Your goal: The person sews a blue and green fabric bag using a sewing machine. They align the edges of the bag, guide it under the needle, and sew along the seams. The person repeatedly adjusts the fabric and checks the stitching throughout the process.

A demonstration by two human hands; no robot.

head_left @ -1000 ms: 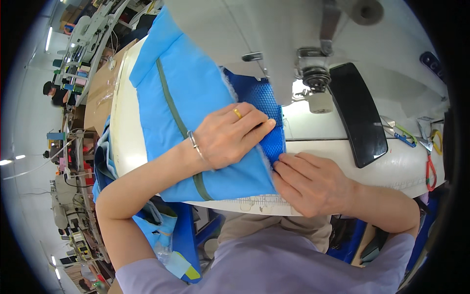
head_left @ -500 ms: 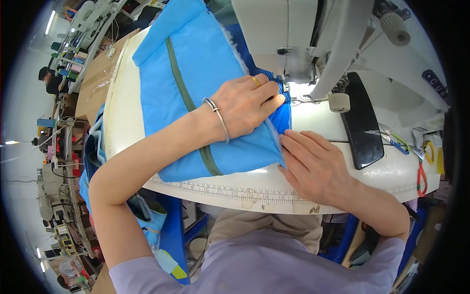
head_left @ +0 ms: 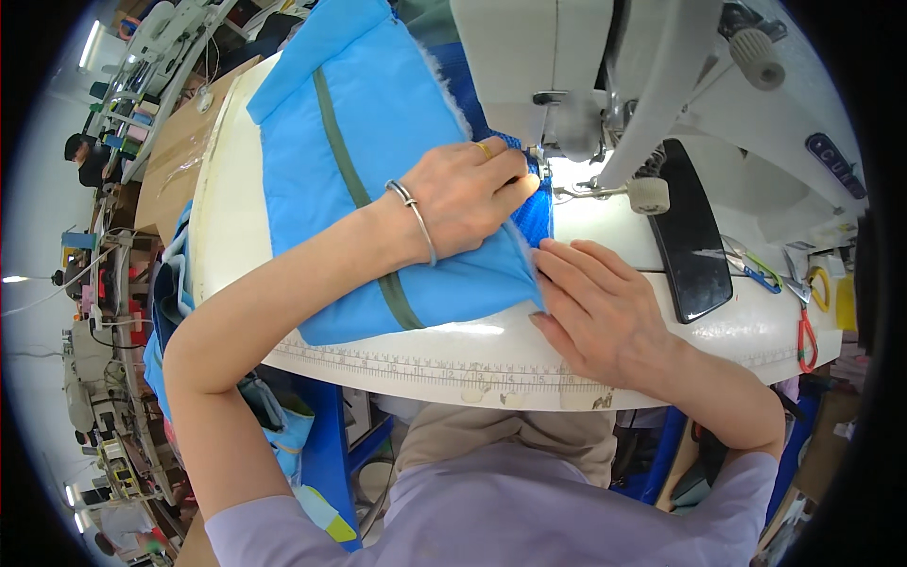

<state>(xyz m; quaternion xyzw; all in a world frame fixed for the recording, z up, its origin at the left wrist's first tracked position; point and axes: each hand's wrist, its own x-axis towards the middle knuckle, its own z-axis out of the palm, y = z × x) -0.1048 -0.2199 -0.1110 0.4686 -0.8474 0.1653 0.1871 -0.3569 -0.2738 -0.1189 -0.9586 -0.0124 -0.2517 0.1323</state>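
Observation:
A padded light blue fabric piece [head_left: 376, 106] with an olive strip [head_left: 336, 142] and fluffy raw edge lies diagonally at the sewing machine [head_left: 515, 57], over dark blue mesh [head_left: 539, 217]. My left hand [head_left: 472, 194], with a ring and bracelet, is closed on the fabric, knuckles curled, fingertips right beside the presser foot [head_left: 540, 168]. My right hand [head_left: 595, 302] rests at the piece's lower right corner, fingers extended on the edge and thumb apart. The needle is too small to make out.
A black phone-like slab [head_left: 693, 265], scissors [head_left: 805, 335] and snips [head_left: 759, 271] lie on the right. The white table's front edge [head_left: 501, 387] carries a ruler. More fabric [head_left: 175, 274] hangs left. A worker [head_left: 93, 159] and machines fill the left background.
The fabric and both my hands have moved upward in view toward the presser foot, then slightly left. The mesh now reaches the foot; my right fingers lie flatter along the edge.

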